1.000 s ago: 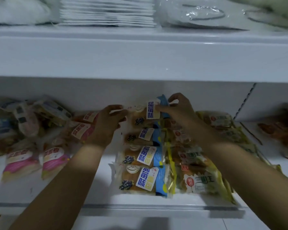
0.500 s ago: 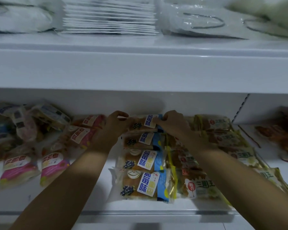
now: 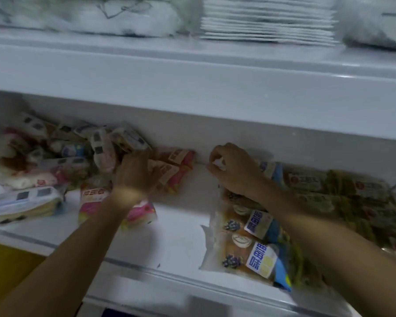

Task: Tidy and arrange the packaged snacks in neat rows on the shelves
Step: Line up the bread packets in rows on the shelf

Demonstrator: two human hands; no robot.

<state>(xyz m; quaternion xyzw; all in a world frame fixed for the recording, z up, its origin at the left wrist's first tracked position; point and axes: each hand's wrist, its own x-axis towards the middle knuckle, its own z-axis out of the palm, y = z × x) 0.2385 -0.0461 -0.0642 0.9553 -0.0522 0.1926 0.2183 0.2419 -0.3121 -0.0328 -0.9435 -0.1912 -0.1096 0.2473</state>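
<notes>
Right hand (image 3: 234, 169) pinches the clear wrapper end of the rearmost blueberry bread pack (image 3: 269, 170), probably to square up the blue row (image 3: 253, 245) running front to back on the shelf (image 3: 169, 239). Left hand (image 3: 136, 173) reaches into the loose pink packs (image 3: 169, 172) at the shelf's left; blur hides whether it holds one.

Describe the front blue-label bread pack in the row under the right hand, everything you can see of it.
The front blue-label pack is a clear, crinkly plastic wrapper over a golden-brown bun, with a blueberry picture, a round white emblem and a white label with blue characters beside a blue strip. It lies flat at the shelf's front edge, first in its row, overlapped by the next pack behind, against the yellow packs on its right. Neither hand touches it.
</notes>
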